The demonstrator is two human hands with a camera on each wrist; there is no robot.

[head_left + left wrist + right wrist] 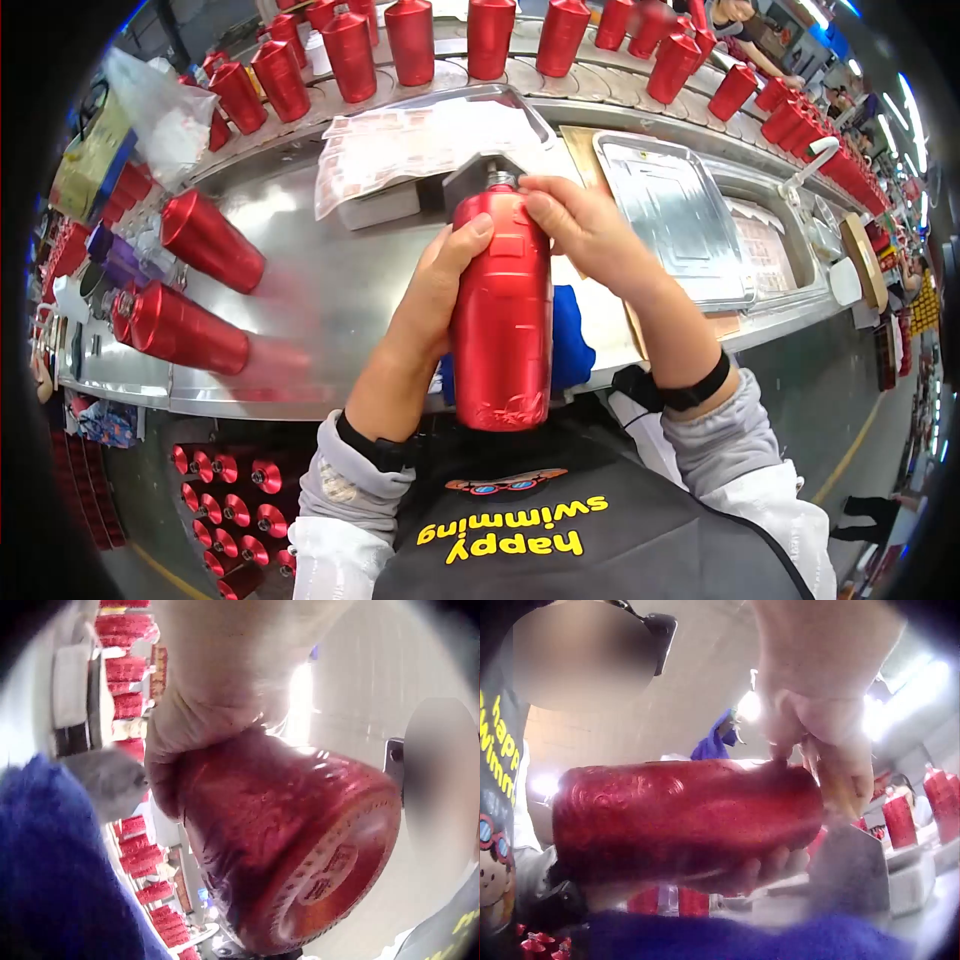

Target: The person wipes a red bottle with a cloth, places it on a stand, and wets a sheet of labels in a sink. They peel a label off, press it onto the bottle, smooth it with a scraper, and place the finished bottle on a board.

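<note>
Steel bench point(340, 260): shiny and hard-looking, so a dropped bottle would probably dent on it.
Red bottle point(505, 320): held up at the near edge, base toward the person's apron point(540, 520), neck pointing away. Skin looks slick, so a lazy grip could let it roll.
Blue cloth point(572, 335): bunched up below the bottle. Might soften a knock, might also get snagged.
Left hand point(440, 275): wrapped round the body, thumb on top, fingers underneath. Guessing it takes most of the weight; ease off and the base end likely dips.
Right hand point(590, 230): gripping up at the shoulder by the neck. Twist against the left and you could scuff the finish, I reckon.
Standing bottles point(210, 240): over to the left, one stray elbow from toppling.
Grey angular piece point(847, 870): right by the neck, can't tell if touching. Shove forward and they might clash.
Printed sheet point(400, 145): edge hanging loose, could catch a sleeve.
Bottle row point(410, 45): upright along the far side, low risk imo.
</note>
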